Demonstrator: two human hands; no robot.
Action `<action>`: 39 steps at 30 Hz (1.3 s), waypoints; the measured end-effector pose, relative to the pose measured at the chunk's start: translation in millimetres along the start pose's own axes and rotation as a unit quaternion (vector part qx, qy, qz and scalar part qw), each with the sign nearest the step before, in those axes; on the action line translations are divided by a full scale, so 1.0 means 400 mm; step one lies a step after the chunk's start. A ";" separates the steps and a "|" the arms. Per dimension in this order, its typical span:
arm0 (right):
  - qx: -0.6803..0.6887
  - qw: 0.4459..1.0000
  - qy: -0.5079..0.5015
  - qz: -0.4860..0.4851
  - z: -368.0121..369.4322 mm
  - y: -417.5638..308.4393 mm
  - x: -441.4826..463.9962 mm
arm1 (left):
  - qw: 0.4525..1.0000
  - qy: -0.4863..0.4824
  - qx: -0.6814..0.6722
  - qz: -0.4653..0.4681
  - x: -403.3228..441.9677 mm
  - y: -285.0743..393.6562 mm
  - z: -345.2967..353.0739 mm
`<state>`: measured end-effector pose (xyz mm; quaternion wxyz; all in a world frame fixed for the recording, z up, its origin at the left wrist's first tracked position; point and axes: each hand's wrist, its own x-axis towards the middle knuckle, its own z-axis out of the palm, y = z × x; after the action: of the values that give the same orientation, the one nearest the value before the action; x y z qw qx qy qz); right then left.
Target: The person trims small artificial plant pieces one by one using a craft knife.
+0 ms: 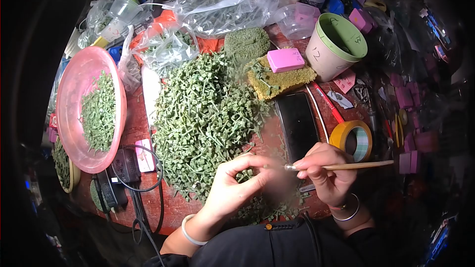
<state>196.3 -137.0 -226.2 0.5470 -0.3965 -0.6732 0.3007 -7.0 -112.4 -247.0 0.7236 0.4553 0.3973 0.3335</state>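
My right hand grips a thin wooden-handled tool, its silvery tip pointing left. Facing that tip, my left hand has thumb and forefinger brought together; a blurred patch hides what is between them. A large heap of small green cut pieces lies on the table just beyond my left hand. Under and between my hands, more green pieces are scattered near the table's front edge. A black phone rests beyond my right hand, beside a roll of yellow tape.
At left, a tilted pink basin holds green pieces. Black cables run past the front left edge. Further back are a yellow textured block with a pink box on it, a white-green pot and plastic bags.
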 end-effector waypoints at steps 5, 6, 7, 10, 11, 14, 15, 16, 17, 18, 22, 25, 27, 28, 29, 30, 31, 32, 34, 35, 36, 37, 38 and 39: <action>0.001 0.998 -0.050 -0.026 0.000 0.007 0.004 | 0.995 -0.034 0.062 0.076 0.004 -0.009 -0.005; 0.001 0.998 -0.050 -0.026 0.001 0.005 0.002 | 0.995 -0.034 0.062 0.076 0.004 -0.007 -0.004; 0.001 1.000 -0.027 -0.007 0.004 0.002 -0.001 | 0.997 -0.037 0.035 0.051 0.003 -0.006 -0.003; -0.016 1.000 0.003 0.015 0.001 -0.005 0.000 | 0.996 -0.047 -0.060 -0.043 -0.004 0.010 0.000; -0.017 1.000 0.008 0.014 0.001 -0.006 0.000 | 0.984 -0.053 -0.128 -0.111 -0.005 0.014 0.000; -0.019 1.000 0.009 0.007 -0.002 -0.007 -0.002 | 0.972 -0.071 -0.189 -0.118 -0.004 0.000 -0.005; -0.021 1.000 0.005 0.002 -0.004 -0.008 -0.003 | 0.972 -0.072 -0.189 -0.118 -0.004 -0.001 -0.006; -0.021 1.000 0.006 0.003 -0.002 -0.010 -0.005 | 0.970 -0.072 -0.195 -0.124 -0.005 -0.002 -0.006; -0.012 1.000 0.016 0.016 0.002 -0.013 -0.007 | 0.968 -0.071 -0.201 -0.129 -0.005 -0.002 -0.006; -0.002 0.999 0.026 0.029 0.006 -0.015 -0.007 | 0.968 -0.071 -0.201 -0.129 -0.005 -0.002 -0.005; -0.084 0.994 -0.037 -0.060 0.023 0.001 0.017 | 0.969 -0.043 -0.204 -0.131 -0.003 0.007 0.000; -0.080 0.994 -0.063 -0.029 0.024 -0.009 0.021 | 0.971 -0.038 -0.199 -0.128 -0.003 0.011 0.001; -0.077 0.995 -0.050 0.026 0.020 -0.013 0.023 | 0.972 -0.046 -0.193 -0.129 -0.004 0.010 -0.001; -0.077 0.995 -0.050 0.026 0.018 -0.012 0.024 | 0.971 -0.047 -0.193 -0.134 -0.004 0.008 -0.004; -0.070 0.996 -0.047 0.039 0.016 -0.009 0.025 | 0.970 -0.047 -0.193 -0.140 -0.004 0.007 -0.006; -0.062 0.996 -0.044 0.053 0.015 -0.007 0.025 | 0.970 -0.047 -0.193 -0.140 -0.004 0.007 -0.007; -0.050 0.996 -0.043 0.053 0.016 -0.005 0.025 | 0.966 -0.059 -0.212 -0.139 -0.003 0.008 -0.008; -0.050 0.996 -0.043 0.053 0.017 -0.005 0.025 | 0.960 -0.070 -0.231 -0.139 -0.002 0.009 -0.009; -0.059 0.995 -0.052 0.058 0.017 -0.004 0.023 | 0.956 -0.081 -0.242 -0.143 -0.001 0.013 -0.010; -0.059 0.995 -0.052 0.058 0.017 -0.004 0.023 | 0.952 -0.092 -0.253 -0.147 -0.001 0.016 -0.010; -0.065 0.995 -0.051 0.057 0.017 -0.003 0.023 | 0.952 -0.092 -0.253 -0.147 -0.001 0.018 -0.008; -0.070 0.995 -0.050 0.055 0.017 -0.002 0.023 | 0.954 -0.090 -0.248 -0.144 -0.002 0.021 -0.007; -0.070 0.995 -0.051 0.055 0.018 -0.003 0.022 | 0.956 -0.087 -0.244 -0.142 -0.003 0.023 -0.006; -0.077 0.995 -0.028 0.055 0.019 -0.006 0.020 | 0.955 -0.087 -0.244 -0.141 -0.001 0.021 -0.007</action>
<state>187.8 -131.0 -221.9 0.4783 -0.4650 -0.6867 0.2889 -10.6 -108.8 -239.8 0.8842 0.2309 0.2999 0.2739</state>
